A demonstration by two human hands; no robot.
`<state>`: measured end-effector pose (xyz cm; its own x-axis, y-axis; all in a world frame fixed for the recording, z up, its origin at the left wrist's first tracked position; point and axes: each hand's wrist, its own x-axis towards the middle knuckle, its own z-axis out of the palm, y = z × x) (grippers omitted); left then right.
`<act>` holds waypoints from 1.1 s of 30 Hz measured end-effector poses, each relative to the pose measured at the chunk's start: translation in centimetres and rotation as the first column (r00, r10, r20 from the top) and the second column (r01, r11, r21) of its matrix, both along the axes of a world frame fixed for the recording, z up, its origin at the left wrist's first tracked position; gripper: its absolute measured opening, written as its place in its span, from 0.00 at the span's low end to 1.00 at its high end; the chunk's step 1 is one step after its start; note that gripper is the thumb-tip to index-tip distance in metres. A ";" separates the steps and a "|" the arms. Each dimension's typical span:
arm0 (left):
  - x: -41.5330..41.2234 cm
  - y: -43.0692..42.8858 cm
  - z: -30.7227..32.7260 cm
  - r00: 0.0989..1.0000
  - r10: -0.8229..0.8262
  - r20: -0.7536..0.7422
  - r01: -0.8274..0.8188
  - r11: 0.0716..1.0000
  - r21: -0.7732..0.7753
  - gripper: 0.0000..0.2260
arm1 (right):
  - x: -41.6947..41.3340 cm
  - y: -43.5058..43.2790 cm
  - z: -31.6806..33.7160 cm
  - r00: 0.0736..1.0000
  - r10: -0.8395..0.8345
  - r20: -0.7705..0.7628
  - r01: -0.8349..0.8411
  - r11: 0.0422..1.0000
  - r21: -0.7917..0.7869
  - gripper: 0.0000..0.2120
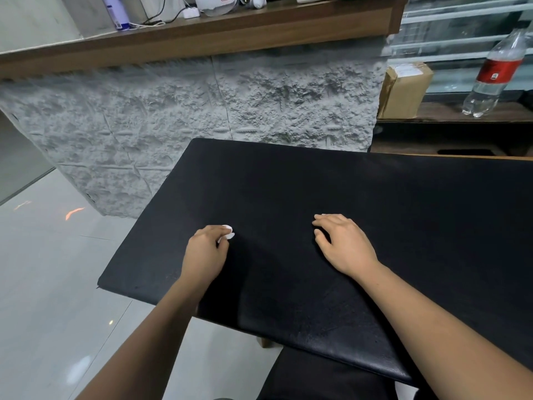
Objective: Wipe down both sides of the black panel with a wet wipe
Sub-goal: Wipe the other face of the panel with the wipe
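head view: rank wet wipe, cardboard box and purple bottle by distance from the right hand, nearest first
From the right hand:
1. wet wipe, pinched in the left hand on the black panel.
2. cardboard box, beyond the panel, to the right.
3. purple bottle, on the wooden shelf, far left.

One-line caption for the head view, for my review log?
Left hand grips a balled white wipe on the black panel; right hand rests on it.

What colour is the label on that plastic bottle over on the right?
Red: the label wraps a clear bottle, seen in the head view.
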<state>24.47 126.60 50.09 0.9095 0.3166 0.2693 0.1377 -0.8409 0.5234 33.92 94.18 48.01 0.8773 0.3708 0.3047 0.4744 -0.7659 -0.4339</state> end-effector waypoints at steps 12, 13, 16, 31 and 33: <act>0.6 -5.1 -0.5 0.997 -0.078 -0.003 0.077 0.992 -0.098 0.15 | 0.2 0.0 -0.1 1.000 0.000 0.013 0.000 1.000 -0.013 0.17; 0.7 -5.7 -0.5 0.996 -0.092 -0.001 0.092 0.992 -0.091 0.15 | 0.1 0.0 -0.1 1.000 -0.001 0.017 0.001 1.000 -0.015 0.17; 0.8 -7.5 -0.5 0.991 -0.132 -0.003 0.131 0.989 -0.072 0.15 | 0.2 0.0 -0.2 1.000 0.000 0.018 0.000 1.000 -0.016 0.17; 2.0 -3.9 0.6 0.980 -0.198 -0.033 0.196 0.979 -0.048 0.11 | 0.2 0.0 -0.2 1.000 0.000 -0.016 0.000 1.000 0.000 0.17; 2.4 -2.4 0.7 0.983 -0.175 -0.048 0.173 0.984 -0.042 0.11 | 0.2 -0.1 -0.3 1.000 0.004 -0.012 -0.004 1.000 0.000 0.17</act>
